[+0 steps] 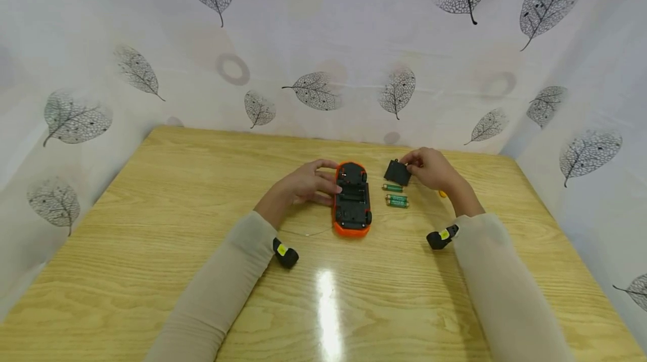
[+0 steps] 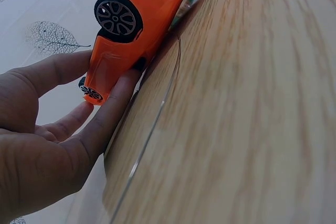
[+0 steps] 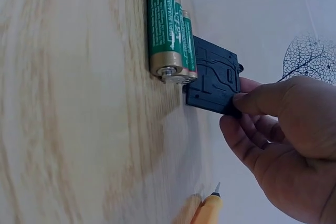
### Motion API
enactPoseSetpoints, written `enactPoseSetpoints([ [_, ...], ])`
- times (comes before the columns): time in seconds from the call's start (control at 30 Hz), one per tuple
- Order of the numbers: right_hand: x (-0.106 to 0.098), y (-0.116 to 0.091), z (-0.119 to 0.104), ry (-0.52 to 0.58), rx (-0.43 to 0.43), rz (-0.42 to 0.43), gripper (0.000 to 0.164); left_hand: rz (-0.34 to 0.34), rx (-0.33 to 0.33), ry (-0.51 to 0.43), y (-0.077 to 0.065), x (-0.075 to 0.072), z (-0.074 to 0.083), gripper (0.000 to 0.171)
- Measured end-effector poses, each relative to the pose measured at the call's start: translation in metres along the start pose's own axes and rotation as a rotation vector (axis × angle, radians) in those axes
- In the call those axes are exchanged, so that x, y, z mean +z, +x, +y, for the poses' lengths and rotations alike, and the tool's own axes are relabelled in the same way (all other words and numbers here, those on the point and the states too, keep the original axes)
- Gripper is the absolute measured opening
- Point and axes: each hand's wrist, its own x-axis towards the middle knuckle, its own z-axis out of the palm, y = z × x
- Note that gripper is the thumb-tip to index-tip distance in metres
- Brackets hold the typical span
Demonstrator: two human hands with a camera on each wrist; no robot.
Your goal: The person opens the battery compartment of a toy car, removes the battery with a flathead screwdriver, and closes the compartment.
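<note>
An orange toy car lies upside down on the table, its black underside and battery compartment facing up. My left hand rests against the car's left side, with fairly straight fingers touching the body and one fingertip over the underside edge. My right hand pinches a black battery cover between thumb and fingers; the cover stands tilted in the right wrist view. Just in front of it lie green AA batteries: a single battery and a pair of batteries side by side.
A thin wire runs from the car's left side across the wooden table. Under my right hand lies a yellow-handled tool with a pointed metal tip. A leaf-patterned curtain borders the table's back and sides.
</note>
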Motion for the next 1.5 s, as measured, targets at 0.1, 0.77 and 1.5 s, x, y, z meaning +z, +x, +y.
enactPoseSetpoints([
  [0.1,0.001,-0.002,0.000,0.011,0.005,0.008,0.026,-0.002,-0.001,-0.005,0.001,0.001,0.000,0.073],
  [0.77,-0.006,-0.014,-0.026,0.108,-0.071,0.075,0.024,-0.002,-0.012,-0.005,0.004,0.002,-0.004,0.072],
  [1.5,-0.008,-0.018,-0.075,0.119,-0.193,0.042,0.023,0.003,-0.003,0.004,0.002,0.001,-0.001,0.073],
])
